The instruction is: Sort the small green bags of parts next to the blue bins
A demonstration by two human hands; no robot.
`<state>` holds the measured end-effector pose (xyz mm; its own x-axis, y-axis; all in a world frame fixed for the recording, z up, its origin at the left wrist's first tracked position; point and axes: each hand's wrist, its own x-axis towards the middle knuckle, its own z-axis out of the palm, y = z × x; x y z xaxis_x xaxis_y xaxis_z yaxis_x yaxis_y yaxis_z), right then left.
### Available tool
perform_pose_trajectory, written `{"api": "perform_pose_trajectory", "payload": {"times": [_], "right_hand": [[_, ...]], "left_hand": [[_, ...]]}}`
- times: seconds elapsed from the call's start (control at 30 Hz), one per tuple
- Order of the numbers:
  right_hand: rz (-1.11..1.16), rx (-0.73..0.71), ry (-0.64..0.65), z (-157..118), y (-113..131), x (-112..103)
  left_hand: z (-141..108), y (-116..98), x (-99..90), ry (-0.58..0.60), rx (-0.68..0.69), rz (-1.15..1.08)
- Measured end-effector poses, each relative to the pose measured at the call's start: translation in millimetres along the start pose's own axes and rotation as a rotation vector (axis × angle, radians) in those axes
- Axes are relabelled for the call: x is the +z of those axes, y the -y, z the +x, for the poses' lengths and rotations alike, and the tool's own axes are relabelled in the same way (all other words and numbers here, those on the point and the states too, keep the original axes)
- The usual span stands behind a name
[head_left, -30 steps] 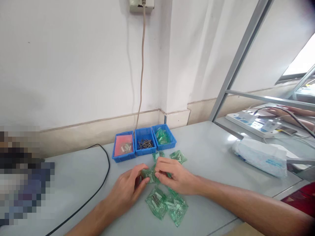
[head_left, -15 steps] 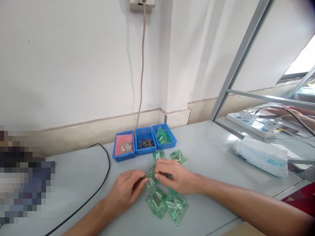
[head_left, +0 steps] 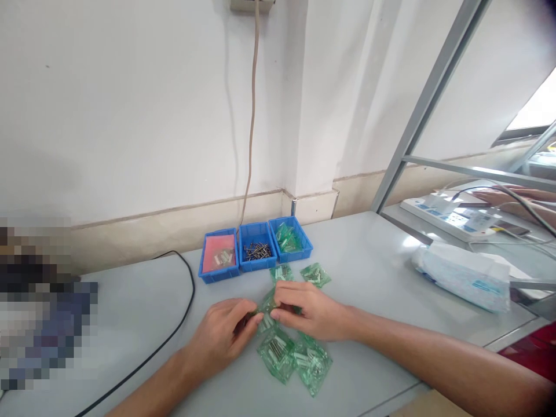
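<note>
Pinching a green bag [head_left: 266, 324] at lower centre of frame, w/ left hand [head_left: 223, 331] closed narrow on its left edge and right hand [head_left: 310, 311] closed narrow on the upper right part. Can't tell whether sealed or open at the mouth, b/c covered by fingers. Could slip out at the left if gripped only by thin, slick film. Could split if tugged apart too hard, poss. spilling small pieces onto the table [head_left: 360, 260]. Might also shove the near bag [head_left: 276, 350] and the lower right bag [head_left: 313, 365], overlapping just below, if dipping a wrist too low. Easy to mix up w/ the upper bag [head_left: 282, 272] or the far bag [head_left: 315, 275], b/c so alike. Might tip the middle bin [head_left: 258, 266], full of loose screws [head_left: 258, 252], if reaching past too fast; set btwn left bin [head_left: 220, 277] and right bin [head_left: 296, 255]. Less likely to snag the black cable [head_left: 193, 288], lower left, unless sweeping a forearm that way.
</note>
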<state>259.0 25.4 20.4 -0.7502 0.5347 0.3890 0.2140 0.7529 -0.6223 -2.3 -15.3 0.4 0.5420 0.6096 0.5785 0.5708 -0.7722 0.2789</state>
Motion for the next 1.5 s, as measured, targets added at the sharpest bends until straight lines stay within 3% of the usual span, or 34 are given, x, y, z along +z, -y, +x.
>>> {"api": "perform_pose_trajectory", "payload": {"times": [1.5], "right_hand": [[-0.033,-0.036,0.035,1.1,-0.4,0.9]], "left_hand": [[6.5,-2.1,-2.4,0.151,-0.091,-0.061]]}}
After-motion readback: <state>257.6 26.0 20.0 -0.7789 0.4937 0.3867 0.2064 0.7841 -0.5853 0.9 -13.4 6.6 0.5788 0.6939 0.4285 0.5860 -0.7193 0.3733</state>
